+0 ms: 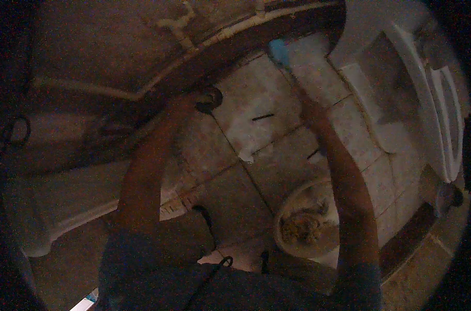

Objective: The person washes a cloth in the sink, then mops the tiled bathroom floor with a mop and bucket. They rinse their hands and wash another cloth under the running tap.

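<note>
The view is very dark and grainy. My right hand [306,99] reaches forward over a tiled floor [255,186], blurred, its fingers hard to make out. Just beyond it, in line with the arm, is a light-blue object [280,52]; it appears to be in the hand's grip, though its kind is unclear. On the other side, my left hand [185,103] is at the base of a dark wall strip [224,56]. A dark curved object [210,99] touches or lies beside its fingers. Shadow hides how those fingers are set.
A pale round basin [280,237] with brownish contents stands by my right forearm. Small dark sticks [262,116] lie on the floor, near a whitish patch [247,132]. White curved plastic [447,128] stands at far right. A pale ledge [84,221] runs along the left.
</note>
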`<state>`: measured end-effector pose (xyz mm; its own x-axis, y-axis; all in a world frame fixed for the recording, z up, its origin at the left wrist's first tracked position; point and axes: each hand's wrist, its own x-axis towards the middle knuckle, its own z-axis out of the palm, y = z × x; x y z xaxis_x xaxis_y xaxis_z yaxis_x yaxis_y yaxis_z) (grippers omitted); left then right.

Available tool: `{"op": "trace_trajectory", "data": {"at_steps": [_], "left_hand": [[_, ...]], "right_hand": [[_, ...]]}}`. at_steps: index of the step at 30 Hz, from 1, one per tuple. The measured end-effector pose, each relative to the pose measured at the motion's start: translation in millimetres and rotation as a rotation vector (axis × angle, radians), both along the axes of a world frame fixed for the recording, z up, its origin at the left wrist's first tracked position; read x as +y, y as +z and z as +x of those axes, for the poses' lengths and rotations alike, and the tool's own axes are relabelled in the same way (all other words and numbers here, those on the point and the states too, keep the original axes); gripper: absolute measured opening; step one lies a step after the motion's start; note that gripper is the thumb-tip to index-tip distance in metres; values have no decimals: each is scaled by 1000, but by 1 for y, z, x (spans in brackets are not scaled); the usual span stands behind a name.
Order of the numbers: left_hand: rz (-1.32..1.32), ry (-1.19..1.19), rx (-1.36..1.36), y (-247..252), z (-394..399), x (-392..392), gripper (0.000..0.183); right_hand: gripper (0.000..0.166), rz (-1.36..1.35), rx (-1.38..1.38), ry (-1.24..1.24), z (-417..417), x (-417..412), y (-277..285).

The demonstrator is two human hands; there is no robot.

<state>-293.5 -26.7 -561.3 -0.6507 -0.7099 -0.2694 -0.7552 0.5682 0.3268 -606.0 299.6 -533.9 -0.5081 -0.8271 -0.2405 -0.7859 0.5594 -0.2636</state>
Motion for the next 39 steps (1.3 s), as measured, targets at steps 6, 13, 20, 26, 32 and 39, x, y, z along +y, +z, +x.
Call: {"op": "trace_trajectory", "data": {"at_steps": [6,13,20,26,32,39], "left_hand": [[14,-13,-15,2,-2,-3,32],[31,-25,-26,5,-11,-6,30],[17,5,-31,17,4,-15,28],[39,-17,-23,17,8,-20,26],[-51,19,-39,54,52,-24,25],[-96,-278,34,74,6,93,23]], "right_hand": [[55,-92,-66,116,36,11,39],[53,141,-101,-257,7,-6,30],[52,52,-240,19,110,-11,62],[48,92,-318,-358,61,139,158],[45,158,-199,-380,63,246,179],[44,66,-269,-467,104,236,166]]}}
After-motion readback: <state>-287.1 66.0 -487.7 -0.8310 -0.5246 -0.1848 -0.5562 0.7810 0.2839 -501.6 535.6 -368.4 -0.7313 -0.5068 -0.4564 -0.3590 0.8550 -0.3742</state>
